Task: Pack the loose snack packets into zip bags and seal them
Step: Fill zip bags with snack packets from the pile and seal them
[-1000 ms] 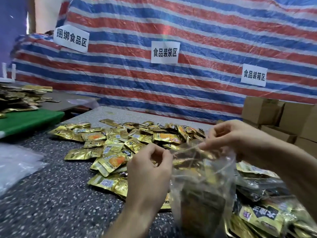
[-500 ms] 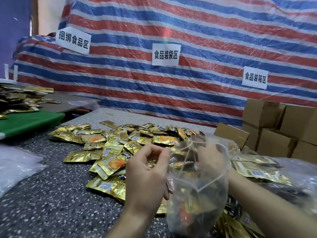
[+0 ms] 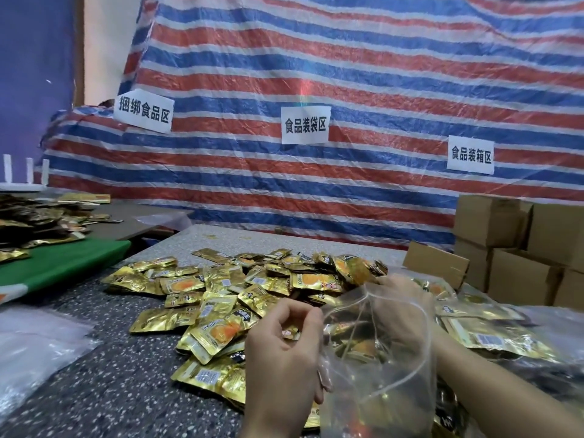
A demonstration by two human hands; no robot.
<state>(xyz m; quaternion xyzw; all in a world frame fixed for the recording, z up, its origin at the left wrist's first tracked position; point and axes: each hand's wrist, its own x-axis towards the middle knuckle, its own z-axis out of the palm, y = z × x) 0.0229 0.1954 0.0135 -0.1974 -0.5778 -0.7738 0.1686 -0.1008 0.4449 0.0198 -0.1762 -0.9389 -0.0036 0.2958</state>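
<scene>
Clear plastic zip bag (image 3: 379, 384) is pinched at its rim by the left hand (image 3: 281, 352), the right hand (image 3: 398, 289) obscured behind it (grip indeterminable); gold foil snack packets (image 3: 221, 298) are heaped just beyond, leftward.

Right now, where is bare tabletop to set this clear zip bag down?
Bare speckled tabletop lies between the gold snack packet pile and the clear plastic sheets at left; another strip runs behind the pile. Right side is crowded.

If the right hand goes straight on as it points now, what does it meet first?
Probably the heap of gold foil snack packets; the right hand, seen through the clear plastic zip bag, points there. Depth unclear.
</scene>
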